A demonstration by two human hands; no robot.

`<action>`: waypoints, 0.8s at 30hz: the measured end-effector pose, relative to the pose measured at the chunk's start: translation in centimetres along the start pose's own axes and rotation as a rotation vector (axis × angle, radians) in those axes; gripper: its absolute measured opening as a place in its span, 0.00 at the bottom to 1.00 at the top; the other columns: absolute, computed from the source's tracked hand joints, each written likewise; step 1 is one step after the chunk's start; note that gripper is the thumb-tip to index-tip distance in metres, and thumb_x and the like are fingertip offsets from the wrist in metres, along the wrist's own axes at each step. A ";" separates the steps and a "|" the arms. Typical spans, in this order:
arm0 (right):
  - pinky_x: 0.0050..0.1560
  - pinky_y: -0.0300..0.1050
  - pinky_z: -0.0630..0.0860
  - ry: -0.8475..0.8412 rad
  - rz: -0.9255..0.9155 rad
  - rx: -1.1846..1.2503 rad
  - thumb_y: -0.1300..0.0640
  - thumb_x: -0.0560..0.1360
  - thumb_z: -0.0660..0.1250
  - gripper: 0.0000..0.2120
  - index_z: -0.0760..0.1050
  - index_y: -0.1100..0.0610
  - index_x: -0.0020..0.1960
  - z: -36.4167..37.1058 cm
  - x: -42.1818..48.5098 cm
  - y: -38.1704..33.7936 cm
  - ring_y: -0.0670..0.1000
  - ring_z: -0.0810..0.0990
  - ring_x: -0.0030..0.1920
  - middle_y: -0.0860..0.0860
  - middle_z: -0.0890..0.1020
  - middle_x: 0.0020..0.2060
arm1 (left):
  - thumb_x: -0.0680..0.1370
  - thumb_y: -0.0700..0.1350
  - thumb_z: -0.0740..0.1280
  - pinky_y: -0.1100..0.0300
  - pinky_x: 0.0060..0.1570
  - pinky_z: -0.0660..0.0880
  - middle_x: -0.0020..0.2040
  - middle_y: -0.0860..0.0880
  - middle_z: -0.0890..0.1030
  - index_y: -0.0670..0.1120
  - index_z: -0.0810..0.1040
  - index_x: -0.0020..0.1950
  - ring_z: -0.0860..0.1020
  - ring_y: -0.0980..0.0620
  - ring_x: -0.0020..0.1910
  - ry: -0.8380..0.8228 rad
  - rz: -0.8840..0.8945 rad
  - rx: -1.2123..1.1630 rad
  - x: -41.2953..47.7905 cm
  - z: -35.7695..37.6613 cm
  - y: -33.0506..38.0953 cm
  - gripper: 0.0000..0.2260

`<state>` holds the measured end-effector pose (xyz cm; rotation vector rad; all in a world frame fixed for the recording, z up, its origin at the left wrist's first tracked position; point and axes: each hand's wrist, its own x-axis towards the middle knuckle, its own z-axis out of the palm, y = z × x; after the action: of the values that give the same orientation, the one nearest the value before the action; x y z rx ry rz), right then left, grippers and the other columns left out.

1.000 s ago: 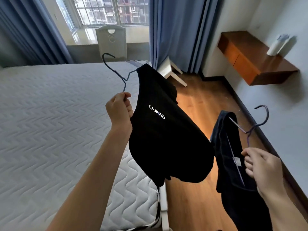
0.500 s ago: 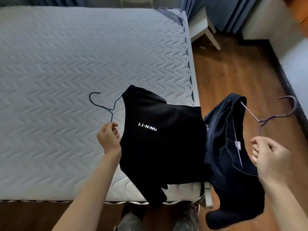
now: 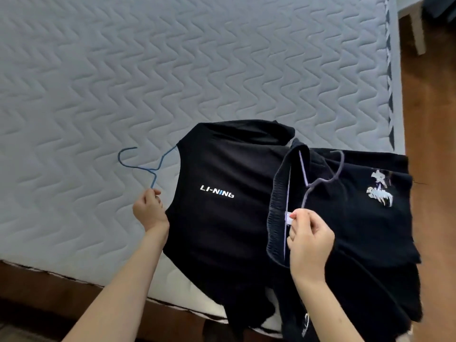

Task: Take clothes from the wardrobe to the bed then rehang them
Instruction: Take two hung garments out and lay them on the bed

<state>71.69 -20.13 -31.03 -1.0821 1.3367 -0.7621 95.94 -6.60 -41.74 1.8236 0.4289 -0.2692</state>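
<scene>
Grip, right hand (image 3: 308, 245): fingers curled, thumb and forefinger pinching the stem of the purple-grey wire hanger (image 3: 318, 181), beside a white neck label. Grip, left hand (image 3: 149, 211): fingers closed round the lower stem of the blue wire hanger (image 3: 138, 166), whose hook lies flat on the quilting and points away. Neither hand has let go yet

Dark navy ribbed-collar garment with a white print (image 3: 357, 230): lying at the near right corner of the bed, overlapping the right side of the black sleeveless top with white LI-NING lettering (image 3: 222, 218). Both are on their hangers, and both hems hang over the near edge

Beyond: pale grey zigzag-quilted mattress (image 3: 172, 70). Far right: brown wooden floor (image 3: 431, 119) and a white furniture leg (image 3: 417, 28)

Progress (judgement): the carry-to-bed leg is all but done, as both garments are down on the mattress. Remaining: release the hangers, then take both pieces back and rehang them. Wardrobe not in view
</scene>
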 end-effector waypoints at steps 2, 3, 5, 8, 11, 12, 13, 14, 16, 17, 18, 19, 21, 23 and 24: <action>0.25 0.41 0.57 -0.016 0.015 -0.013 0.65 0.76 0.61 0.11 0.72 0.63 0.34 3.2 0.0 3.4 0.46 0.59 0.25 0.47 0.63 0.24 | 0.71 0.45 0.58 0.52 0.35 0.66 0.29 0.49 0.70 0.47 0.73 0.32 0.69 0.48 0.32 0.019 0.033 0.094 3.0 -0.2 -2.4 0.09; 0.26 0.42 0.57 -0.026 0.018 -0.017 0.65 0.76 0.61 0.12 0.72 0.60 0.33 4.6 0.1 5.0 0.47 0.60 0.26 0.47 0.64 0.24 | 0.72 0.46 0.57 0.52 0.38 0.68 0.31 0.49 0.72 0.47 0.74 0.33 0.71 0.48 0.35 0.017 0.039 0.137 4.2 -0.2 -3.7 0.10; 0.29 0.45 0.59 -0.055 0.022 -0.045 0.61 0.75 0.61 0.14 0.73 0.54 0.31 7.2 0.1 7.9 0.49 0.61 0.28 0.48 0.65 0.26 | 0.76 0.44 0.57 0.55 0.41 0.69 0.35 0.48 0.74 0.44 0.76 0.38 0.73 0.49 0.39 -0.002 0.042 0.202 6.2 -0.2 -6.0 0.11; 0.32 0.51 0.60 -0.079 0.017 -0.083 0.58 0.74 0.61 0.12 0.73 0.52 0.32 10.7 0.0 11.0 0.53 0.61 0.30 0.49 0.65 0.26 | 0.79 0.42 0.56 0.55 0.43 0.70 0.39 0.45 0.76 0.41 0.76 0.43 0.74 0.48 0.41 -0.037 0.048 0.293 8.5 -0.1 -8.9 0.12; 0.32 0.54 0.62 -0.094 0.002 -0.135 0.60 0.75 0.61 0.13 0.70 0.52 0.32 13.3 -0.2 13.2 0.53 0.61 0.30 0.49 0.64 0.26 | 0.79 0.44 0.56 0.53 0.42 0.73 0.38 0.46 0.79 0.43 0.76 0.41 0.78 0.43 0.40 -0.068 0.077 0.404 10.0 -0.4 -11.0 0.12; 0.32 0.52 0.62 -0.100 0.005 -0.143 0.61 0.76 0.60 0.14 0.70 0.53 0.32 13.9 -0.3 13.8 0.52 0.61 0.30 0.49 0.64 0.26 | 0.79 0.44 0.56 0.52 0.41 0.75 0.38 0.47 0.80 0.45 0.76 0.40 0.79 0.43 0.39 -0.066 0.102 0.445 10.2 -0.5 -11.3 0.12; 0.32 0.50 0.61 -0.108 0.010 -0.149 0.62 0.76 0.60 0.14 0.70 0.54 0.33 14.3 -0.4 14.3 0.51 0.61 0.29 0.49 0.64 0.26 | 0.79 0.45 0.56 0.52 0.40 0.74 0.37 0.48 0.80 0.45 0.76 0.40 0.79 0.43 0.39 -0.068 0.139 0.492 10.2 -0.6 -11.4 0.12; 0.32 0.50 0.61 -0.113 0.016 -0.155 0.62 0.77 0.60 0.14 0.70 0.55 0.33 14.7 -0.4 14.8 0.51 0.61 0.29 0.49 0.64 0.26 | 0.80 0.45 0.56 0.55 0.39 0.71 0.38 0.49 0.80 0.45 0.76 0.41 0.77 0.45 0.39 -0.068 0.195 0.547 10.1 -0.7 -11.4 0.12; 0.32 0.50 0.61 -0.119 0.023 -0.170 0.61 0.77 0.60 0.13 0.70 0.56 0.33 15.2 -0.3 15.6 0.52 0.62 0.30 0.51 0.65 0.27 | 0.80 0.44 0.59 0.58 0.40 0.66 0.40 0.47 0.78 0.42 0.77 0.43 0.75 0.46 0.41 -0.062 0.377 0.668 10.1 -1.2 -11.3 0.10; 0.32 0.51 0.61 -0.122 0.026 -0.173 0.61 0.76 0.60 0.13 0.70 0.55 0.33 15.4 -0.3 15.9 0.53 0.61 0.30 0.52 0.64 0.27 | 0.79 0.43 0.62 0.56 0.42 0.68 0.42 0.45 0.79 0.41 0.77 0.45 0.75 0.44 0.43 -0.064 0.485 0.721 10.4 -1.5 -11.5 0.08; 0.33 0.52 0.61 -0.128 0.030 -0.174 0.60 0.76 0.60 0.13 0.70 0.55 0.33 15.5 -0.2 16.2 0.53 0.61 0.31 0.52 0.64 0.27 | 0.78 0.43 0.64 0.52 0.46 0.71 0.46 0.43 0.79 0.40 0.78 0.50 0.75 0.42 0.47 -0.064 0.582 0.789 10.9 -1.7 -11.8 0.07; 0.33 0.53 0.61 -0.137 0.036 -0.174 0.59 0.76 0.60 0.13 0.70 0.54 0.33 15.6 -0.1 16.5 0.54 0.61 0.31 0.52 0.64 0.27 | 0.77 0.44 0.66 0.51 0.51 0.71 0.51 0.41 0.79 0.40 0.78 0.56 0.75 0.41 0.50 -0.050 0.651 0.878 11.5 -2.0 -12.4 0.11; 0.33 0.53 0.62 -0.154 0.037 -0.171 0.57 0.76 0.60 0.13 0.70 0.52 0.33 15.6 0.1 17.3 0.54 0.61 0.31 0.52 0.63 0.27 | 0.77 0.48 0.63 0.48 0.58 0.70 0.62 0.40 0.78 0.41 0.76 0.66 0.75 0.41 0.58 -0.049 0.715 1.028 12.4 -2.6 -13.5 0.19; 0.34 0.54 0.62 -0.168 0.039 -0.167 0.56 0.75 0.60 0.12 0.71 0.53 0.33 15.6 0.3 18.2 0.54 0.60 0.31 0.52 0.63 0.27 | 0.78 0.51 0.58 0.47 0.66 0.65 0.70 0.41 0.74 0.42 0.72 0.71 0.73 0.41 0.65 -0.072 0.726 1.094 12.8 -2.7 -14.2 0.23; 0.34 0.54 0.61 -0.174 0.039 -0.167 0.56 0.75 0.60 0.12 0.71 0.52 0.33 15.7 0.3 18.6 0.55 0.60 0.31 0.52 0.63 0.27 | 0.79 0.51 0.57 0.47 0.68 0.64 0.71 0.42 0.73 0.43 0.70 0.73 0.72 0.42 0.68 -0.086 0.723 1.107 12.8 -2.8 -14.4 0.24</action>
<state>84.35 -11.17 -49.72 -1.2219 1.2851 -0.5222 101.35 1.64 -58.58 2.8700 -0.5889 -0.0599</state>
